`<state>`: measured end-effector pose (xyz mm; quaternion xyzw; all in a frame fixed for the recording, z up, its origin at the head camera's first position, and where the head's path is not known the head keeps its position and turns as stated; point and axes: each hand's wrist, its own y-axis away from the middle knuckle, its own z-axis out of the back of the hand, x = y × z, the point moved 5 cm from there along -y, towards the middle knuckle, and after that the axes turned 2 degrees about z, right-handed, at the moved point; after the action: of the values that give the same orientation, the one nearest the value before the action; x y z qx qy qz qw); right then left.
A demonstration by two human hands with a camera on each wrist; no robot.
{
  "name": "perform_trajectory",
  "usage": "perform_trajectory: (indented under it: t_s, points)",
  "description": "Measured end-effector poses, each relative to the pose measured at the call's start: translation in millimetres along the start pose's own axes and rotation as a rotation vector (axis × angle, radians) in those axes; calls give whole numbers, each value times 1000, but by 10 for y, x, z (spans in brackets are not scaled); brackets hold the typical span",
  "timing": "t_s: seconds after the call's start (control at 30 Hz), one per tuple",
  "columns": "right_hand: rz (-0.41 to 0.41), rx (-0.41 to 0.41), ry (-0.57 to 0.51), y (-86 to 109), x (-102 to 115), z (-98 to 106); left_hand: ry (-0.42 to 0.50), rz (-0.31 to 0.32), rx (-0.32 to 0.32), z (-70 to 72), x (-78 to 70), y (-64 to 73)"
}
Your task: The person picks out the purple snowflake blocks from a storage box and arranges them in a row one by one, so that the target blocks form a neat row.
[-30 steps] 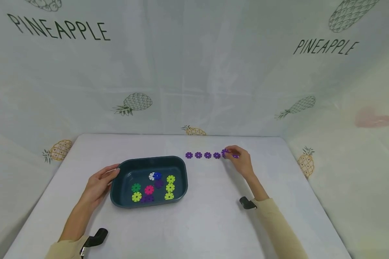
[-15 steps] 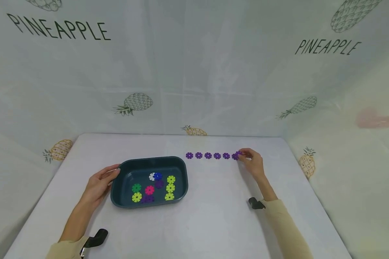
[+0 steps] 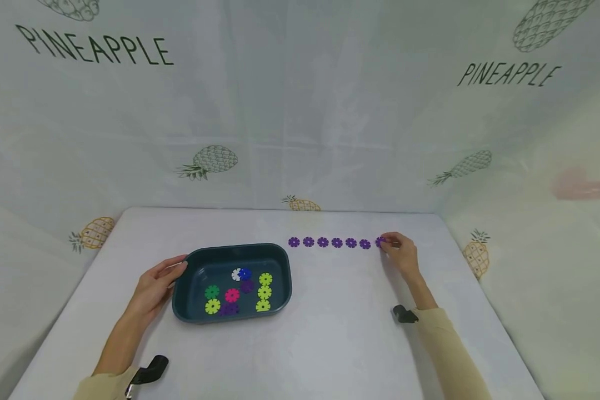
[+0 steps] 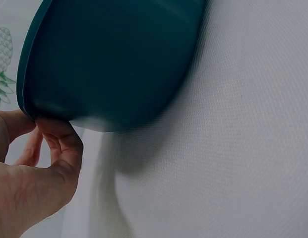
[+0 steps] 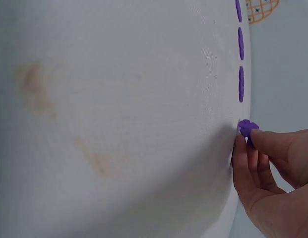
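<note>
My left hand [image 3: 152, 288] grips the left rim of a dark teal tray [image 3: 230, 249], its thumb and fingers pinching the edge in the left wrist view. Several notched plastic discs lie in the tray: a pink disc [image 3: 232, 295], a green disc [image 3: 212, 292], a blue disc [image 3: 245, 274], a white disc [image 3: 236, 274], yellow ones [image 3: 265, 279] and purple ones [image 3: 247, 286]. At the table's back, my right hand [image 3: 403, 254] pinches a purple notched disc [image 5: 247, 127] between thumb and fingers. It is tilted up in the right wrist view, at the right end of a row of purple discs [image 3: 337, 243].
The white table [image 3: 320, 344] spreads in front of and around the tray. A pale curtain [image 3: 310, 111] with printed pineapples hangs behind it. A black wrist camera [image 3: 152, 369] sits on the left wrist, another camera [image 3: 405, 314] on the right.
My right hand has moved rightward along the row. Two more purple discs now lie in the row, and the hand pinches another at its end. The left hand stays on the tray.
</note>
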<state>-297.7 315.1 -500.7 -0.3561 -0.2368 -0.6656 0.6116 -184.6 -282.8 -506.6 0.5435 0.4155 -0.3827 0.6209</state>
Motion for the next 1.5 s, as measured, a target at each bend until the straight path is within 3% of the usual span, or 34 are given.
perform_trajectory:
  t_s: [0.13,0.43,0.57,0.8,1.07,1.5]
  points:
    - [-1,17,11,-20,-30,-7,5,1,-4,-7,-6,9]
    - [112,100,108,-31,95,-17,-6,1,-18,-26,-11,23]
    - [147,96,130,-41,137,-31,-10,2,-21,-33,-2,17]
    - [144,76,86,7,209,-67,2,1,-8,-30,4,8]
    - [262,36,51,92,452,-147,-3,-13,-8,-9,-23,7]
    - [410,106,-21,291,873,-401,6,1,-12,-5,5,10]
